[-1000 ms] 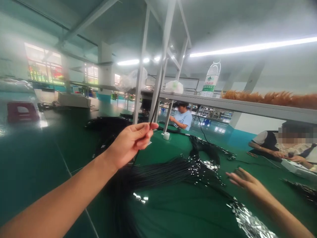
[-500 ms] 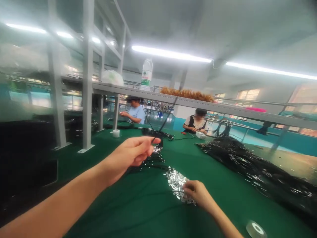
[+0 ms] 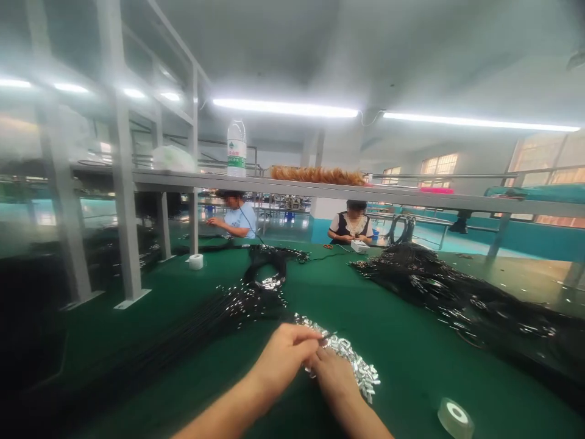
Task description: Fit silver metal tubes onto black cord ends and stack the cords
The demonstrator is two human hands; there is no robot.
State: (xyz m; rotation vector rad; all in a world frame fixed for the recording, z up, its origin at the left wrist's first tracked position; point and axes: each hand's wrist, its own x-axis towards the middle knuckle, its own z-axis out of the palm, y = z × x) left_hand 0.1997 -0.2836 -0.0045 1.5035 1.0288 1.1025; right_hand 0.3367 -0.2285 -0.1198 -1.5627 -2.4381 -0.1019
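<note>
My left hand [image 3: 290, 350] is closed in a pinch around a thin black cable [image 3: 329, 335], whose short end sticks out past the fingertips to the right. Right beside it, my right hand [image 3: 336, 373] has its fingers curled together under the left fingertips. What those fingers hold, if anything, is hidden. Both hands are over a heap of small shiny metal pieces [image 3: 365, 372] on the green tabletop [image 3: 402, 366]. To the left and behind lies a bundle of black cables [image 3: 219, 311] with bright metal ends.
A clear tape roll [image 3: 454, 417] lies at the front right, a white roll [image 3: 196, 262] by the shelf post [image 3: 123, 183]. A large cable pile [image 3: 439, 286] covers the right side. Overhead runs a shelf [image 3: 292, 188] with a bottle [image 3: 236, 149]. Two people sit across the table.
My left hand has come down and right with the cable, from raised in front to the metal heap. My right hand has shifted slightly left and now meets it. The view has turned somewhat.
</note>
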